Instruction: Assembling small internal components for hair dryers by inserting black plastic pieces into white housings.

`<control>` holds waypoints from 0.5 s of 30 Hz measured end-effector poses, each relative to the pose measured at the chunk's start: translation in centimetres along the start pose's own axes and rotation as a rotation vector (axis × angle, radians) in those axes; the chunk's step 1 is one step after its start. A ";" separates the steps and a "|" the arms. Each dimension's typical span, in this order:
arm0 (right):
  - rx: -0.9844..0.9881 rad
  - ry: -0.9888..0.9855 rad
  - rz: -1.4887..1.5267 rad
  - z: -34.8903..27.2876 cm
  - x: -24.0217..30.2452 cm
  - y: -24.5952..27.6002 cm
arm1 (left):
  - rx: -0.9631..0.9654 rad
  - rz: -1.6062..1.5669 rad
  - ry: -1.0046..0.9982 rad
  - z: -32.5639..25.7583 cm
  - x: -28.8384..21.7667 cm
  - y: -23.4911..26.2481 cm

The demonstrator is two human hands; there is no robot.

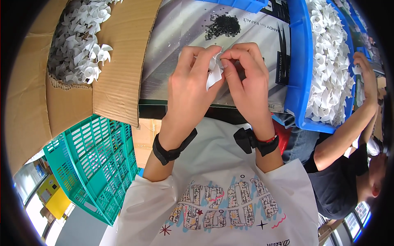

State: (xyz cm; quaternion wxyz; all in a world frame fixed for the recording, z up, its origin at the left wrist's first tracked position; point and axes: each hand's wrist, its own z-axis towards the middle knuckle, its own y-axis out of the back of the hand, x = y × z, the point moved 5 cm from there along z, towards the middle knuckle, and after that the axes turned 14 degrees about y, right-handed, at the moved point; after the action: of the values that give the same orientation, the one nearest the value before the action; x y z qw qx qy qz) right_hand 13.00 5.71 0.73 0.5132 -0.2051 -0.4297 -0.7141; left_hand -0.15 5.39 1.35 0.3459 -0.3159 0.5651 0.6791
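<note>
Left fingers [204,60] and right fingers [241,58] pinch a white piece [213,78].

I watch through single wide fisheye on wearer's head, left one of side-by-side pair. It faces steeply down: wearer's shirt [205,164] near, tabletop [174,37] far. Left hand [189,76] and right hand [251,76] sit close, mid-view. Sweep reaches cardboard box [119,61] at left, blue tray [301,61] and co-worker [340,180] at right. Edges bend toward dark rim.

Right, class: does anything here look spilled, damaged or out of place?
The brown cardboard box has a ragged, torn-looking near edge at its opening, unlike its straight flap. Some tiny black rings also lie strayed around their heap on the grey printed tabletop.
</note>
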 end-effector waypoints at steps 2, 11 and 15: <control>0.001 0.006 -0.042 0.0 0.1 0.0 | 0.027 0.045 0.003 0.0 -0.3 0.0; 0.045 0.090 -0.136 0.0 0.4 0.9 | 0.085 0.184 0.006 -0.3 -0.6 -0.3; 0.125 0.113 -0.170 0.5 0.8 1.3 | 0.066 0.245 -0.120 -0.2 -0.4 -0.4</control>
State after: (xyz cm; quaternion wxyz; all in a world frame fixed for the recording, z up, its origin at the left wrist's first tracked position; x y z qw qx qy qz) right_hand 13.75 5.56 2.10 0.4862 -0.0949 -0.4594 -0.7372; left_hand 0.44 5.16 1.36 0.3036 -0.1917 0.5998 0.7151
